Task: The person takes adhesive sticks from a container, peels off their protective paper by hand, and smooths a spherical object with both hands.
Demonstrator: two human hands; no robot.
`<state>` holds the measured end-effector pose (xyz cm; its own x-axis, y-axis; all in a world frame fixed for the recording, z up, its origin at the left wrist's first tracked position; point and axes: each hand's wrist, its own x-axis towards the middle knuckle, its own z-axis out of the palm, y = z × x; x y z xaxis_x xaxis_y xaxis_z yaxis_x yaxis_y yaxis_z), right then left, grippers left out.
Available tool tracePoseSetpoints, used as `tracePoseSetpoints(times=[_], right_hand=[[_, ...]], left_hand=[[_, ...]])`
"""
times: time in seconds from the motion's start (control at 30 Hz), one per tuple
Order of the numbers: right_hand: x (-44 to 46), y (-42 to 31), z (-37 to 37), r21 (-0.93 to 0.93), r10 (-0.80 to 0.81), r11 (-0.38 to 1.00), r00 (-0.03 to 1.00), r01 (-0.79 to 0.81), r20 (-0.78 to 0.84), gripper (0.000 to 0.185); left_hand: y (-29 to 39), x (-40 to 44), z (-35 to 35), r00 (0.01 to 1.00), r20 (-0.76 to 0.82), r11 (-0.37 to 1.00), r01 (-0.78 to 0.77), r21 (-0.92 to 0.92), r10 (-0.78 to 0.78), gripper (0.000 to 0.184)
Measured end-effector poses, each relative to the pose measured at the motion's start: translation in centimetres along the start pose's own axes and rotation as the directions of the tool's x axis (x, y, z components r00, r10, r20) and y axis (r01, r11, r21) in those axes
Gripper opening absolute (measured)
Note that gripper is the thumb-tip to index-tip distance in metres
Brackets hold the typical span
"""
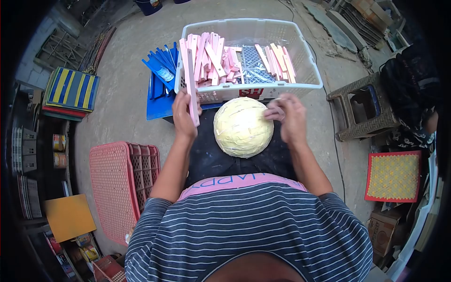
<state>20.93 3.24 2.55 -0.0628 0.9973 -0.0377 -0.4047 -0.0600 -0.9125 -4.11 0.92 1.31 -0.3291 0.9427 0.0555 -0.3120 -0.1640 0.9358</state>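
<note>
My left hand (183, 112) is wrapped round a long pink strip (190, 87), which stands nearly upright beside the white basket's near left corner. A pale yellow dome (243, 127) with a patchy, taped-looking surface rests on my lap between my hands. At the dome's upper right is my right hand (287, 115), blurred, its fingers bent together near the surface; what they hold, if anything, is too smeared to make out. Beyond the dome, the white basket (307, 70) holds many pink strips (211, 58) on the left and pink and cream strips (277, 61) on the right.
Blue strips (164, 61) lie on a blue surface (157, 109) left of the basket. A pink crate (110, 183) stands at the left, a woven stool (359, 108) at the right. Beside the stool, a person in dark clothes (408, 80) is partly visible. Shelves line the left edge.
</note>
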Motion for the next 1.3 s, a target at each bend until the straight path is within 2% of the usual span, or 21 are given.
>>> tracePoseSetpoints(times=[0.07,0.1,0.13,0.17,0.23,0.3,0.37,0.43,0.5,0.6,0.7,0.77,0.8,0.87,0.9,0.97,1.03,1.07,1.1,1.2,1.3], right_hand=[[0.3,-0.9,-3.4,-0.088,-0.066,0.995,0.983,0.052,-0.173,0.017],[0.6,-0.9,-5.7,-0.145,-0.105,0.987,0.969,0.073,-0.225,0.018],[0.8,-0.4,-8.4,-0.203,-0.143,0.975,0.951,0.088,-0.275,0.02],[1.0,0.1,-11.4,-0.256,-0.166,0.963,0.934,0.085,-0.315,0.023],[1.2,0.8,-16.5,-0.408,-0.199,0.913,0.896,0.023,-0.396,0.027],[1.1,1.2,-20.2,-0.583,-0.231,0.805,0.849,-0.107,-0.474,0.031],[0.7,2.0,-23.5,-0.768,-0.36,0.626,0.822,-0.138,-0.442,0.031],[-0.3,1.9,-24.8,-0.841,-0.402,0.488,0.795,-0.234,-0.455,0.03],[-0.6,0.8,-25.4,-0.829,-0.375,0.42,0.761,-0.369,-0.529,0.028],[-0.4,0.8,-28.0,-0.887,-0.423,0.051,0.794,-0.459,-0.436,0.028],[0.2,2.5,-29.4,-0.925,-0.539,0.068,0.767,-0.373,-0.349,0.031],[0.2,0.6,-26.3,-0.875,-0.355,0.191,0.8,-0.445,-0.484,0.031],[0.4,-0.2,-24.1,-0.841,-0.254,0.244,0.805,-0.484,-0.537,0.031],[0.4,0.6,-19.3,-0.9,-0.432,0.427,0.855,-0.086,-0.287,0.031],[0.0,0.4,-15.7,-0.86,-0.407,0.507,0.895,0.055,-0.182,0.033],[-1.4,0.4,-9.1,-0.815,-0.314,0.511,0.942,0.274,0.12,0.044],[-2.2,2.4,-5.6,-0.746,-0.282,0.444,0.867,0.497,0.41,0.052],[-2.7,2.9,-4.4,-0.756,-0.211,0.409,0.859,0.51,0.466,0.055],[-2.8,4.2,-3.8,-0.725,-0.201,0.464,0.857,0.509,0.474,0.057],[-3.1,5.4,-3.2,-0.704,-0.239,0.526,0.877,0.477,0.416,0.058],[-3.4,5.9,-3.3,-0.717,-0.22,0.535,0.893,0.448,0.393,0.058]], left_hand=[[-0.1,3.0,-0.5,0.999,-0.054,0.991,0.009,0.137,-0.002,0.025],[-1.2,5.3,-0.8,0.985,-0.06,0.938,-0.134,0.321,0.161,0.024],[-2.0,7.5,-1.1,0.942,0.042,0.748,-0.291,0.597,0.333,0.024],[-2.4,9.3,-1.0,0.87,0.191,0.455,-0.411,0.79,0.455,0.024],[-1.1,11.2,1.7,0.867,0.227,0.322,-0.39,0.863,0.443,0.027],[-1.7,13.9,3.5,0.911,0.131,0.388,-0.292,0.874,0.392,0.031],[-2.2,15.8,5.1,0.935,0.072,0.422,-0.223,0.879,0.346,0.034],[-2.2,16.2,6.8,0.951,0.048,0.429,-0.182,0.885,0.304,0.037],[-2.2,15.9,7.4,0.95,0.155,0.446,-0.267,0.854,0.271,0.041],[-2.4,14.8,7.3,0.9,0.29,0.422,-0.413,0.807,0.326,0.048],[-1.3,10.4,6.4,0.844,0.343,0.499,-0.524,0.69,0.412,0.047],[-0.7,5.8,5.6,0.836,0.33,0.563,-0.542,0.624,0.438,0.047],[-0.7,3.4,4.9,0.797,0.371,0.509,-0.594,0.623,0.476,0.049],[-1.5,-1.0,3.3,0.733,0.45,0.422,-0.669,0.612,0.51,0.053],[-2.1,-3.0,2.6,0.712,0.487,0.395,-0.693,0.603,0.505,0.055],[-3.6,-6.4,1.2,0.747,0.546,0.364,-0.663,0.654,0.379,0.061],[-5.3,-8.6,0.1,0.805,0.531,0.401,-0.593,0.698,0.266,0.066],[-5.8,-9.2,-0.2,0.829,0.519,0.415,-0.556,0.72,0.21,0.068],[-5.9,-9.4,-0.2,0.846,0.499,0.447,-0.525,0.724,0.187,0.07],[-6.0,-10.0,-0.4,0.874,0.47,0.507,-0.461,0.728,0.12,0.075],[-6.6,-10.3,-0.2,0.885,0.443,0.589,-0.436,0.681,0.143,0.075]])
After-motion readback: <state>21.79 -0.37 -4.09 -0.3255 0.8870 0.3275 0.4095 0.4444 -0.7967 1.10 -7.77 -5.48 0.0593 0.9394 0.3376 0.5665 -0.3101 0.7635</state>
